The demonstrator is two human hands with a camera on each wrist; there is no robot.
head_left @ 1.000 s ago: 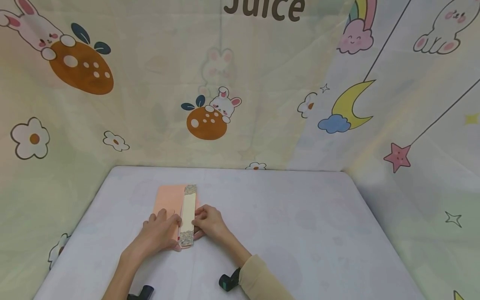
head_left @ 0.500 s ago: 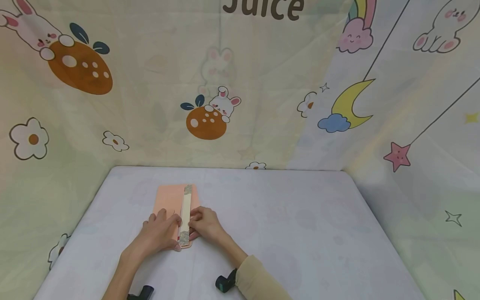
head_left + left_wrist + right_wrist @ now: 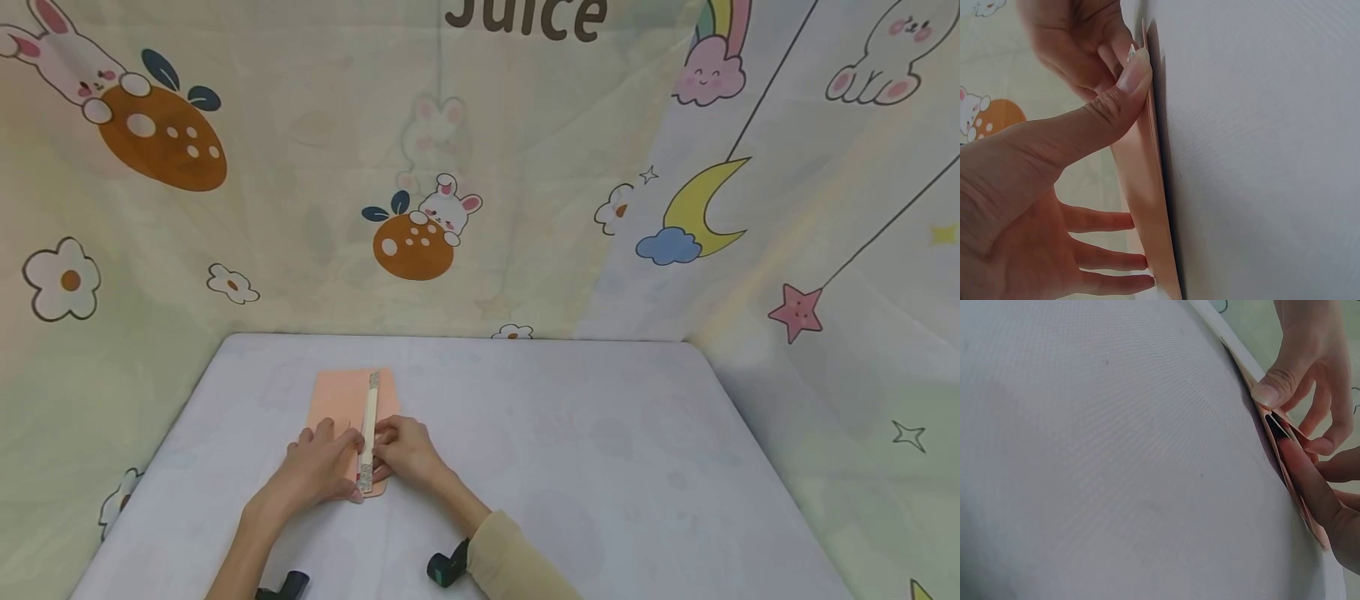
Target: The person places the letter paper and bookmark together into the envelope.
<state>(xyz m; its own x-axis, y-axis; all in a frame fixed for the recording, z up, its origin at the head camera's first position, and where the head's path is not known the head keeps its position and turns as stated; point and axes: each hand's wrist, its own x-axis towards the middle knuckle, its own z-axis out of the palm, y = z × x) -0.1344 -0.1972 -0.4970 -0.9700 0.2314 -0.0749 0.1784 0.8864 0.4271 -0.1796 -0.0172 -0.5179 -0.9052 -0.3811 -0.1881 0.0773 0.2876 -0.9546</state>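
Note:
A peach-coloured folded card (image 3: 337,396) lies on the white table. Along its right part runs a narrow cream flap (image 3: 371,412) with grey patterned ends, tilted up from the card. My left hand (image 3: 311,468) rests on the card's left part. In the left wrist view its thumb presses the near edge and the other fingers lie fairly straight on the peach surface (image 3: 1150,194). My right hand (image 3: 411,452) pinches the flap's right edge. Layers stand slightly apart at the card's near end (image 3: 1282,428) in the right wrist view, with a dark gap between them.
The white table (image 3: 585,450) extends right of the card. Printed cloth (image 3: 525,183) hangs behind and at both sides. Black wrist devices show at the left wrist (image 3: 288,586) and the right wrist (image 3: 446,567), beside a beige sleeve (image 3: 517,562).
My right hand has moved a little left with the flap's edge, and the flap looks much narrower. More peach shows to its right. The left hand has stayed in place.

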